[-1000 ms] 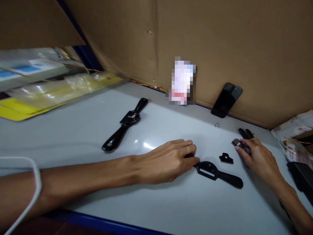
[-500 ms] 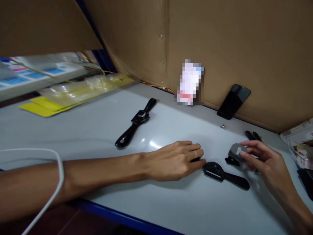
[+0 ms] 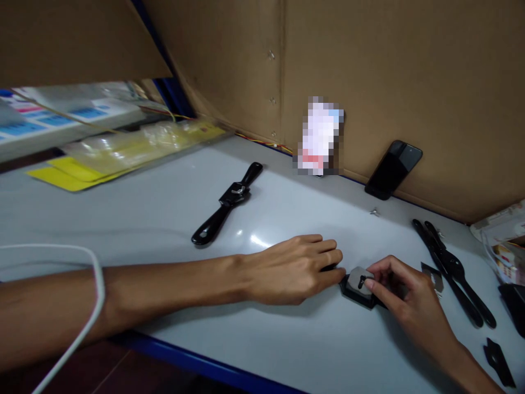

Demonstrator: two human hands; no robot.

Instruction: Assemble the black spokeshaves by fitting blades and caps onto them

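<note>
My left hand [image 3: 293,268] lies palm down on the white table [image 3: 164,230], its fingers closed over one black handle of a spokeshave body [image 3: 356,288]. My right hand [image 3: 400,293] pinches a small grey metal blade [image 3: 357,279] and presses it flat onto the middle of that black body. The body's right handle is hidden under my right hand. A second, assembled black spokeshave [image 3: 228,201] lies apart on the table, up and to the left.
Two more black spokeshaves [image 3: 453,271] lie side by side at the right, with a small metal plate [image 3: 432,275] beside them and a black part [image 3: 498,361] near the front right. A dark phone [image 3: 392,168] leans on the cardboard wall. Yellow packets [image 3: 123,153] lie at the left.
My right hand picked up the grey blade at the right, carried it left and set it on the spokeshave body. My left hand stayed on the handle.
</note>
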